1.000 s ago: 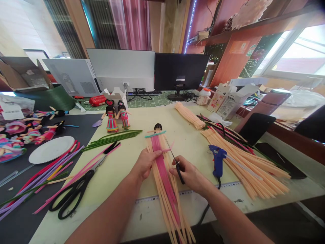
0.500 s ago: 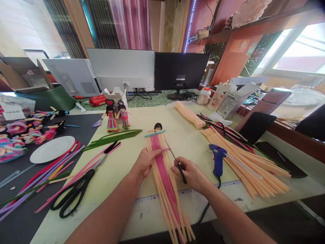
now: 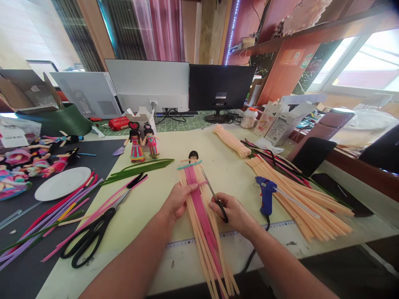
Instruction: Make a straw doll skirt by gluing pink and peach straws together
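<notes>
My left hand (image 3: 177, 200) is closed on a doll of pipe cleaners (image 3: 198, 207), with its thumb across the pink strands at the front. The doll has a black-haired head (image 3: 193, 155), a turquoise strip (image 3: 189, 165) below it, and long peach and pink strands running toward me. In my right hand (image 3: 232, 211) is a pair of black-handled scissors (image 3: 212, 191). Their blades point up and away, beside the doll's right edge near a short pink piece crossing it. Whether the blades touch that piece I cannot tell.
Large black scissors (image 3: 93, 232) lie left, near green pipe cleaners (image 3: 140, 169) and a white plate (image 3: 62, 183). Two finished dolls (image 3: 136, 145) stand at the back. To the right are a blue glue gun (image 3: 266, 197) and peach pipe-cleaner bundles (image 3: 299, 197).
The view has shifted very slightly. Both hands keep their hold, and the scissors in my right hand have turned a little, their handle slightly higher.
</notes>
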Tool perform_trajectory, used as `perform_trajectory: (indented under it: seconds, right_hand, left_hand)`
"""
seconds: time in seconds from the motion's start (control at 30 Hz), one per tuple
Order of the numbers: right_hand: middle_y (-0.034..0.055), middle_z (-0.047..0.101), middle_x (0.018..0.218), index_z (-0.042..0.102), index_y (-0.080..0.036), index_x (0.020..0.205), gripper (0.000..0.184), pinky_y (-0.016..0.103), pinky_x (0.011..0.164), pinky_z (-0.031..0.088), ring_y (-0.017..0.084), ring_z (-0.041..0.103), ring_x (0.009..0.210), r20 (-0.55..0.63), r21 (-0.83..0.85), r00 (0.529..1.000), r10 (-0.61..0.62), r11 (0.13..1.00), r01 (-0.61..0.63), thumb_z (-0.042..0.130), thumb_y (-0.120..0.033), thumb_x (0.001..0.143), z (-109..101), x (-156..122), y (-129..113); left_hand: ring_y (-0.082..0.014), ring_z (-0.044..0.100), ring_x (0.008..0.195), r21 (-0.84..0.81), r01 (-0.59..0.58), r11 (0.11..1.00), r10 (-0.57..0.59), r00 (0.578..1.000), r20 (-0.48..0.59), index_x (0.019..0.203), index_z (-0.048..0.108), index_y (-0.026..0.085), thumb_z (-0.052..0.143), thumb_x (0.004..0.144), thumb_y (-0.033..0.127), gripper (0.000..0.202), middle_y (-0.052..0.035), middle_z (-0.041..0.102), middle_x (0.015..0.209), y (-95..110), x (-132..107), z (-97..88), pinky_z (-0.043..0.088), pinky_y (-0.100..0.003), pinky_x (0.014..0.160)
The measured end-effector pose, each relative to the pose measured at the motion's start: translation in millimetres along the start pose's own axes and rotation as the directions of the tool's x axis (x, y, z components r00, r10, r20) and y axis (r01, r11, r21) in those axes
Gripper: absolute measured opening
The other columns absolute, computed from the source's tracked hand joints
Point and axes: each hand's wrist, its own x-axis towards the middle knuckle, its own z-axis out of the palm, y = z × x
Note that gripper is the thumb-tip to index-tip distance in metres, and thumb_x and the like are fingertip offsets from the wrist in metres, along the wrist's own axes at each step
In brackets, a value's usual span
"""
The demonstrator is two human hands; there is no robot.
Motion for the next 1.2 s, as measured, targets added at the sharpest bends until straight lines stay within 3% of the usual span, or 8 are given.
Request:
perform_trajectory:
  seconds: [0.1, 0.37, 0.6, 0.8, 0.97, 1.1, 1.2]
  right_hand:
    - [-0.0079, 0.040, 0.056, 0.047, -0.021, 0.082, 0.027, 0.024, 0.050, 0.028, 0.010, 0.036, 0.053, 0.055, 0.087, 0.998, 0.020, 0.996, -0.025, 0.058, -0.046, 0.079, -1.5, -2.8, -2.9]
    - [-0.0080, 0.039, 0.062, 0.047, -0.022, 0.085, 0.025, 0.023, 0.052, 0.029, 0.010, 0.033, 0.056, 0.044, -0.036, 0.999, 0.004, 0.999, -0.003, 0.060, -0.041, 0.079, -5.1, -1.6, -2.9]
    - [-0.0080, 0.040, 0.058, 0.049, -0.021, 0.080, 0.020, 0.023, 0.050, 0.027, 0.009, 0.032, 0.054, 0.023, -0.088, 0.999, -0.032, 0.996, 0.034, 0.060, -0.038, 0.078, -6.7, -0.3, -1.5]
    - [-0.0081, 0.035, 0.054, 0.047, -0.020, 0.070, 0.022, 0.023, 0.047, 0.026, 0.008, 0.030, 0.051, 0.026, -0.023, 0.999, -0.040, 0.999, 0.040, 0.060, -0.037, 0.077, -6.6, 0.3, 2.3]
    - [-0.0087, 0.038, 0.048, 0.048, -0.020, 0.072, 0.031, 0.023, 0.044, 0.028, 0.008, 0.035, 0.044, 0.049, 0.147, 0.998, 0.039, 0.988, -0.046, 0.061, -0.049, 0.075, -7.5, 1.2, 4.1]
    - [-0.0046, 0.053, 0.059, 0.048, -0.021, 0.093, 0.032, 0.023, 0.045, 0.030, 0.012, 0.050, 0.051, 0.005, 0.227, 0.989, 0.151, 0.963, -0.148, 0.059, -0.048, 0.078, -18.7, 5.7, 8.8]
    - [-0.0006, 0.060, 0.070, 0.044, -0.022, 0.098, 0.027, 0.026, 0.053, 0.037, 0.015, 0.057, 0.062, -0.101, 0.010, 0.974, 0.203, 0.979, -0.203, 0.057, -0.039, 0.080, -32.6, 10.2, 12.9]
  left_hand:
    - [-0.0216, 0.068, 0.072, 0.005, -0.001, 1.000, 0.001, 1.000, 0.008, 0.094, 0.068, 0.011, 0.082, 0.056, 0.022, 0.042, -0.0083, 0.073, 0.084, -1.7, 0.5, -0.8, 0.056, -0.036, 0.072]
    - [-0.0219, 0.068, 0.073, 0.012, -0.032, 0.999, 0.031, 0.999, 0.030, 0.096, 0.068, 0.011, 0.082, 0.057, 0.023, 0.043, -0.0086, 0.073, 0.085, -2.2, 0.0, -0.5, 0.055, -0.036, 0.072]
    - [-0.0206, 0.067, 0.071, -0.004, -0.033, 0.999, 0.033, 0.999, 0.017, 0.098, 0.068, 0.011, 0.083, 0.056, 0.023, 0.046, -0.0079, 0.072, 0.084, -1.7, 1.3, -1.3, 0.055, -0.035, 0.070]
    - [-0.0223, 0.068, 0.074, 0.014, -0.017, 1.000, 0.017, 1.000, 0.012, 0.096, 0.069, 0.011, 0.083, 0.056, 0.023, 0.044, -0.0083, 0.073, 0.084, 0.4, 0.8, -2.6, 0.055, -0.036, 0.074]
    - [-0.0200, 0.068, 0.072, 0.029, 0.002, 1.000, -0.001, 1.000, -0.027, 0.093, 0.069, 0.011, 0.083, 0.056, 0.022, 0.041, -0.0071, 0.073, 0.082, 3.6, 0.8, -5.3, 0.055, -0.034, 0.074]
    - [-0.0183, 0.068, 0.068, 0.018, 0.025, 1.000, -0.024, 0.996, -0.083, 0.092, 0.068, 0.012, 0.081, 0.059, 0.019, 0.036, -0.0056, 0.073, 0.080, 6.1, 2.6, -10.1, 0.056, -0.033, 0.072]
    - [-0.0183, 0.068, 0.068, 0.011, 0.052, 0.999, -0.051, 0.994, -0.097, 0.093, 0.069, 0.012, 0.080, 0.061, 0.019, 0.035, -0.0063, 0.073, 0.080, 7.6, 4.9, -15.0, 0.057, -0.032, 0.069]
